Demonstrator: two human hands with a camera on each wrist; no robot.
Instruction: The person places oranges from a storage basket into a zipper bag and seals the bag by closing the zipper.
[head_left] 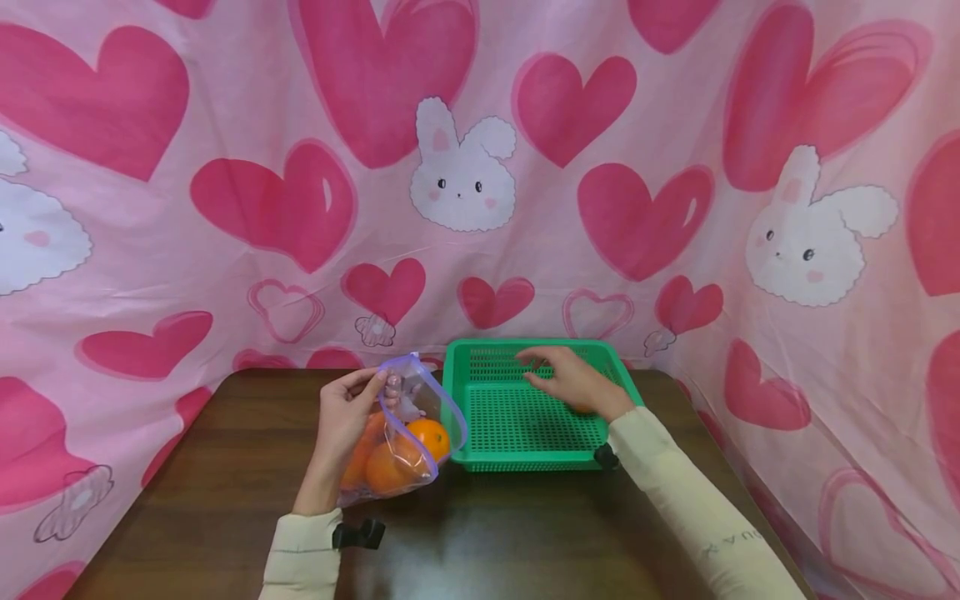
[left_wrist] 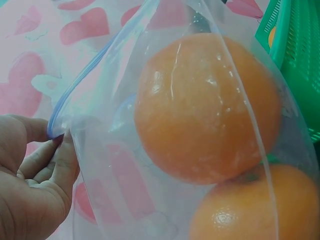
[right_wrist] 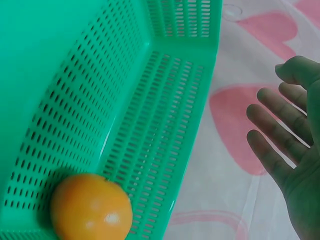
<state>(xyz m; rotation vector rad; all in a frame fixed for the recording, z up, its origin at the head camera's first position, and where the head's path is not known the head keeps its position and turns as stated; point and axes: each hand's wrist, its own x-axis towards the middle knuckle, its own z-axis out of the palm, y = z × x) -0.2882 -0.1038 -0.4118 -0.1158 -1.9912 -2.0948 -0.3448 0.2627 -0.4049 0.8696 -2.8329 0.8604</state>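
My left hand pinches the edge of a clear zip bag with a purple seal, its mouth spread open in the head view. Inside the bag are several oranges, resting low and against each other. Over the green plastic basket is my right hand, holding nothing, its fingers apart and slightly bent. One orange sits in a corner of the basket; in the head view the right wrist mostly covers it.
Both stand on a dark wooden table, the bag just left of the basket. A pink cloth with hearts and rabbits hangs behind and at the sides. Black straps circle the wrists over pale sleeves.
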